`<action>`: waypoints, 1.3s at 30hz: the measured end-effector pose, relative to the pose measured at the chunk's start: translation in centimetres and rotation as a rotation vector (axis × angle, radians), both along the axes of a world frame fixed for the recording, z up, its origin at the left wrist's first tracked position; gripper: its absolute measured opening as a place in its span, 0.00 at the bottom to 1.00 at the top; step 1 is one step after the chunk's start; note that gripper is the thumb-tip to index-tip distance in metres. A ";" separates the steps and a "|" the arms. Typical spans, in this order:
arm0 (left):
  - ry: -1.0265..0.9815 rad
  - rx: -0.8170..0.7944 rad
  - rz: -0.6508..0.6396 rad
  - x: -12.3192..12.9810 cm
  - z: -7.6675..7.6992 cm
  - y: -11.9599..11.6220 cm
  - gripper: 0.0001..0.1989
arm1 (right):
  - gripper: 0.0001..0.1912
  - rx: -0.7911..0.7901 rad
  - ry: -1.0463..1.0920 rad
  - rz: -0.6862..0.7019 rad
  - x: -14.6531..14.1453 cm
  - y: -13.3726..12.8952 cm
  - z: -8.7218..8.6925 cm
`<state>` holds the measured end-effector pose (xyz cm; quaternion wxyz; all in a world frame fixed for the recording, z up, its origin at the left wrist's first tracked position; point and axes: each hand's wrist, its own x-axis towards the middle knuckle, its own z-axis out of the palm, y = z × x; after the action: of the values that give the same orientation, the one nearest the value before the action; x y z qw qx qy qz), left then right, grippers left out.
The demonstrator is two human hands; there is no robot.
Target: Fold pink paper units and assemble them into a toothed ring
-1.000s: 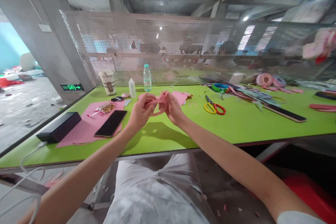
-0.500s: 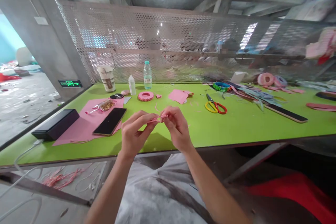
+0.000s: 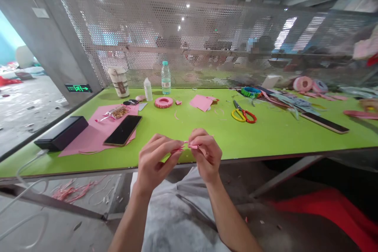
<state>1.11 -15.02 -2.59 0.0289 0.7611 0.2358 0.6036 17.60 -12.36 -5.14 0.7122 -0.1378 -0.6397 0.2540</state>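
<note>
My left hand (image 3: pixel 155 161) and my right hand (image 3: pixel 206 155) meet just above the near edge of the green table (image 3: pixel 260 138). Their fingertips pinch a thin pink paper strip (image 3: pixel 189 146) between them. Farther off lies a coiled pink paper ring (image 3: pixel 163 102), out of reach of my fingers. A pink paper sheet (image 3: pixel 201 102) and a tiny pink scrap (image 3: pixel 178 102) lie near it. To the left are a black smartphone (image 3: pixel 122 130) and a larger pink sheet (image 3: pixel 88 139).
Yellow-and-red scissors (image 3: pixel 243 114) and a second phone (image 3: pixel 325 122) lie right, among paper strips. A water bottle (image 3: pixel 165 78), paper cup (image 3: pixel 118 82) and black box (image 3: pixel 61 133) stand along the table. A perforated metal screen (image 3: pixel 177 35) backs it. Another person's hand (image 3: pixel 369 104) shows far right.
My hands have moved toward me, nearer the table's edge. The pink ring they held a second ago now lies on the table, and only a thin strip stays between my fingers.
</note>
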 end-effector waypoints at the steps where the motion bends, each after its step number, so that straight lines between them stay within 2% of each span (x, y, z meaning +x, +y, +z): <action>1: 0.016 -0.003 -0.007 -0.1 0.0 -0.1 0.15 | 0.03 0.000 -0.014 -0.003 0.0 0.0 0.0; 12: 0.037 -0.027 -0.103 0.0 0.3 -0.3 0.14 | 0.04 0.000 -0.022 -0.020 -0.1 -0.2 -0.1; 26: 0.090 -0.035 -0.107 -0.7 0.5 -0.3 0.12 | 0.04 0.121 -0.130 -0.057 -0.2 -0.3 0.0; 39: 0.113 -0.083 -0.094 -0.9 1.2 -0.5 0.10 | 0.04 0.135 -0.155 -0.080 -0.3 -0.5 0.2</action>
<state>0.24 -15.50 -1.44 0.0753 0.8023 0.2256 0.5475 17.25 -12.84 -4.94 0.6779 -0.1344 -0.7025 0.1703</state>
